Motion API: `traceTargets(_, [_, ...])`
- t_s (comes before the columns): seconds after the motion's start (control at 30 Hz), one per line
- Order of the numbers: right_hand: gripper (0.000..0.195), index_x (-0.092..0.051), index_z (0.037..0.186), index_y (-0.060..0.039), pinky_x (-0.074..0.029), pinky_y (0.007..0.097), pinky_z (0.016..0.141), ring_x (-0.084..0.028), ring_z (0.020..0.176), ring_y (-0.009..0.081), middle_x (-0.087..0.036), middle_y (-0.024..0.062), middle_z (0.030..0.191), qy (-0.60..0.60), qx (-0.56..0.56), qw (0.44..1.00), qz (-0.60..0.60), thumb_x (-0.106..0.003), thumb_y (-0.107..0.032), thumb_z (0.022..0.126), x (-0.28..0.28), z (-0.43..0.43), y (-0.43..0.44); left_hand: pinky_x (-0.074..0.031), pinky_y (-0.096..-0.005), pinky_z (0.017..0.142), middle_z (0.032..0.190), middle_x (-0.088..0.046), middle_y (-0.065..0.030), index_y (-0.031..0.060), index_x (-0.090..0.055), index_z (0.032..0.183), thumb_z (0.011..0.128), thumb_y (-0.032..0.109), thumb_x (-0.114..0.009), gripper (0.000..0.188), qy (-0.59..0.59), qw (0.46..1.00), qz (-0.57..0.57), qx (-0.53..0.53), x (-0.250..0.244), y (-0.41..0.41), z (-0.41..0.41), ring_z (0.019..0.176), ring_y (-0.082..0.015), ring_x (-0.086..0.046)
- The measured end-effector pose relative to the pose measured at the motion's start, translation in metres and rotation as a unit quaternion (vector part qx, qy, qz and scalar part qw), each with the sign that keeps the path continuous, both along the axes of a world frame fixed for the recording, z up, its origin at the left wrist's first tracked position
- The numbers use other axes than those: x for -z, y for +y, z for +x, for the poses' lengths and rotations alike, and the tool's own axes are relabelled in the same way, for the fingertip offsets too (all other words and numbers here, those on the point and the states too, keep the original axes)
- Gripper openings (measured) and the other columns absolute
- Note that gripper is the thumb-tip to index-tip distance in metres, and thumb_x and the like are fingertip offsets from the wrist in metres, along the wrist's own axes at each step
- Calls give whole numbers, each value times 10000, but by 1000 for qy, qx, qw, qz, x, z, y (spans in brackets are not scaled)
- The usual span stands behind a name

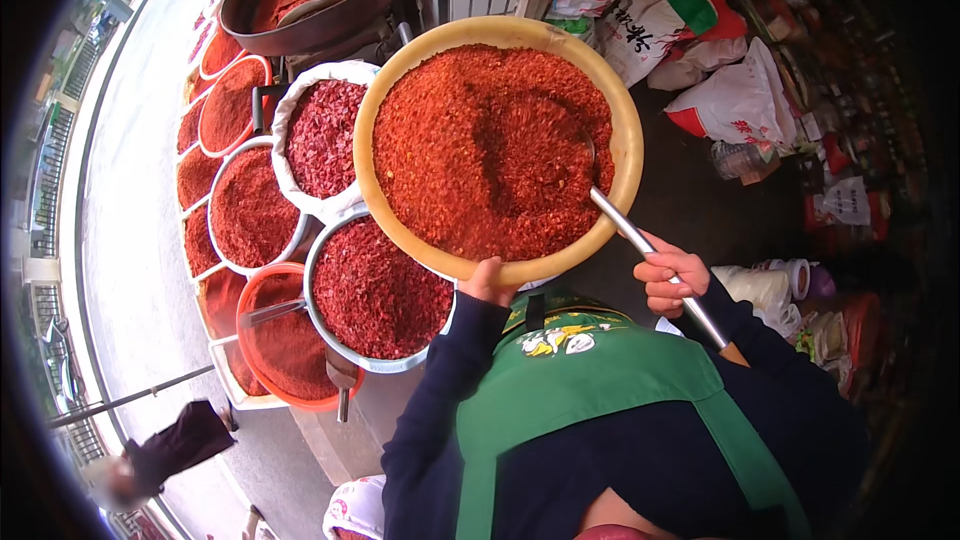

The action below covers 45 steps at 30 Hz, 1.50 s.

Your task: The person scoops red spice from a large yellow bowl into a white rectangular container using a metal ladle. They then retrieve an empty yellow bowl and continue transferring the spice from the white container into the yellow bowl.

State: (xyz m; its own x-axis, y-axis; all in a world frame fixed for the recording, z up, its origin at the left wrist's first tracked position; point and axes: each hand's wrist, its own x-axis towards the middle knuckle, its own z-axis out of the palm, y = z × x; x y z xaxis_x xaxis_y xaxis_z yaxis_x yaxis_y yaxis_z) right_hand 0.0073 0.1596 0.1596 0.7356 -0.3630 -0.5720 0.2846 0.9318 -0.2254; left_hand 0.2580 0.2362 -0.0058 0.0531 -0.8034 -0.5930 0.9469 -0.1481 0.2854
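Straight in front of me is a large yellow plastic basin [630,136] heaped with ground red chili flakes [442,157]. My left hand [486,283] grips its near rim. My right hand [673,277] is closed around the metal handle [626,221] of a long ladle or scoop with a wooden end. The ladle's head is sunk in the flakes at the basin's right side, mostly hidden, beside a hollow in the heap. A blue-rimmed tub of dark red chili flakes [382,292] and a white sack of chili pieces [322,135] stand close to the basin's left.
More tubs of chili powder [255,206] line the street side; metal scoops [342,375] rest in the orange tub [241,315]. A large grinding pan [300,37] stands beyond. Printed sacks [739,101] lie to the right. A pedestrian [180,442] is on the street at left.
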Motion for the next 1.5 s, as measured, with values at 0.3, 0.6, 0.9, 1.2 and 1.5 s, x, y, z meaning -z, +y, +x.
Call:
traceTargets(0.3, [624,-102,1434,-154,-325,207,389,-367,367,48,-379,-7,574,81,-77,961,-253,-417,-62,902,-48,23,-17,-538,-493,735,838,-538,-157,-41,-412,959,773,72,-585,278,-31,1000,3,-1,12,0,0,765,-317,-600])
traceTargets(0.6, [675,-129,1434,-102,-371,198,385,-421,382,62,-459,-4,649,291,-157,762,-556,-413,-22,826,-55,42,-51,-459,-584,851,867,-535,-166,-25,-416,983,756,25,-556,271,-14,1000,-16,5,19,0,1,851,-374,-584])
traceTargets(0.9, [764,-71,1445,-235,-394,268,361,-427,364,108,-422,7,589,366,-278,722,-517,-415,-18,797,24,14,-89,-458,-574,856,913,-521,-180,-24,-395,985,754,28,-550,283,-36,999,16,16,29,1,4,868,-377,-572])
traceTargets(1.2, [596,-124,1431,-213,-370,239,391,-390,409,72,-406,20,644,37,-59,994,-88,-364,-34,915,24,2,-41,-539,-469,727,800,-538,-148,-32,-444,898,759,56,-582,215,-31,999,34,7,16,1,1,736,-305,-593])
traceTargets(1.5, [518,-232,1375,-129,-347,245,404,-384,377,98,-397,17,620,102,-90,980,-147,-392,-36,891,5,-7,-30,-537,-489,710,792,-532,-129,0,-455,904,748,63,-607,226,-39,999,-2,-8,38,1,2,726,-301,-593])
